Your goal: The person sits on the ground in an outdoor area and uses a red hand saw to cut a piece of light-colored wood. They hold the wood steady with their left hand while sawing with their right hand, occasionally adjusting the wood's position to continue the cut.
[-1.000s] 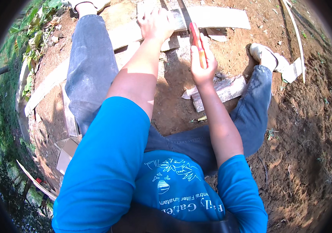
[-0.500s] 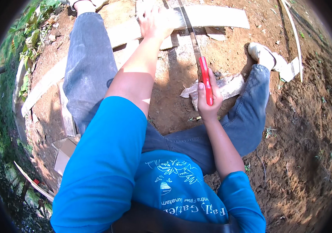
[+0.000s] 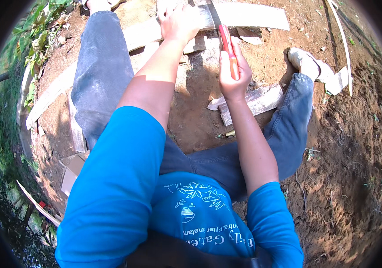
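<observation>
**Right hand [image 3: 235, 76] gripping a red-handled saw [image 3: 225, 38] at a pale plank [image 3: 253, 17]**

A cardboard box [image 3: 69, 178] is sitting on the ground at the left, partly hidden behind the person's left sleeve [image 3: 115, 178]; what it is holding cannot be made out.

Compared with half a second ago, the right hand is now reaching farther out: the saw's handle is coming close to the plank's near edge instead of lying well short of it, and less of the blade is showing on the near side. The left hand [image 3: 179, 24] is keeping its place on the plank, just left of the blade.

The right fingers are wrapping closely round the handle. The left fingers are spreading over the plank, but glare is washing out their tips, so one cannot tell whether they are gripping its edge. The saw's blade is crossing the plank at the far middle of the scene. Nearer and to the right, wood pieces [image 3: 262, 100] are lying on the soil, beside the right trouser leg [image 3: 291, 116].
</observation>
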Demonstrator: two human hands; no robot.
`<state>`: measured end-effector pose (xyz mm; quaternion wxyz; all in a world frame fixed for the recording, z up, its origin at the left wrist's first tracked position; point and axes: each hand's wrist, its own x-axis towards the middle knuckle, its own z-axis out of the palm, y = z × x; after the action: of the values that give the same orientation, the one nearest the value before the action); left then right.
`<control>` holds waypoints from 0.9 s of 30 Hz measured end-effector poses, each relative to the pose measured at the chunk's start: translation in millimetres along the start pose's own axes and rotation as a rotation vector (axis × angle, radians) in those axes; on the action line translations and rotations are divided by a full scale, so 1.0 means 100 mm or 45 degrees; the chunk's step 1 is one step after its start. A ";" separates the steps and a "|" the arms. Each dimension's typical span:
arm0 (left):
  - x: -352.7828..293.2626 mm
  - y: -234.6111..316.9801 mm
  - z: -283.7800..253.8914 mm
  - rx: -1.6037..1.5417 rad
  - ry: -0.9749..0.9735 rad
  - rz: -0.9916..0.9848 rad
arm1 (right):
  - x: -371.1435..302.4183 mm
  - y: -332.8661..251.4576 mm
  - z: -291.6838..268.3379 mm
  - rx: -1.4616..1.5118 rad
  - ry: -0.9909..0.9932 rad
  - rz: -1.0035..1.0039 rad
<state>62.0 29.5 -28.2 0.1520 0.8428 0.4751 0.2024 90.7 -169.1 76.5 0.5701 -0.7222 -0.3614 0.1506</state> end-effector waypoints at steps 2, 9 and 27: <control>0.03 0.00 0.01 -0.006 -0.001 0.000 | -0.11 0.13 -0.08 -0.127 -0.050 0.033; 0.09 0.03 0.02 -0.003 0.000 -0.007 | -0.49 0.25 -0.39 -0.104 -0.172 0.207; 0.02 -0.02 -0.04 -0.010 0.014 0.000 | -0.09 0.37 -0.10 -0.331 -0.136 -0.272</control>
<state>59.8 32.4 -25.5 0.1527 0.8411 0.4751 0.2088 103.7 -186.3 43.4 0.4647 -0.7384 -0.4823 0.0793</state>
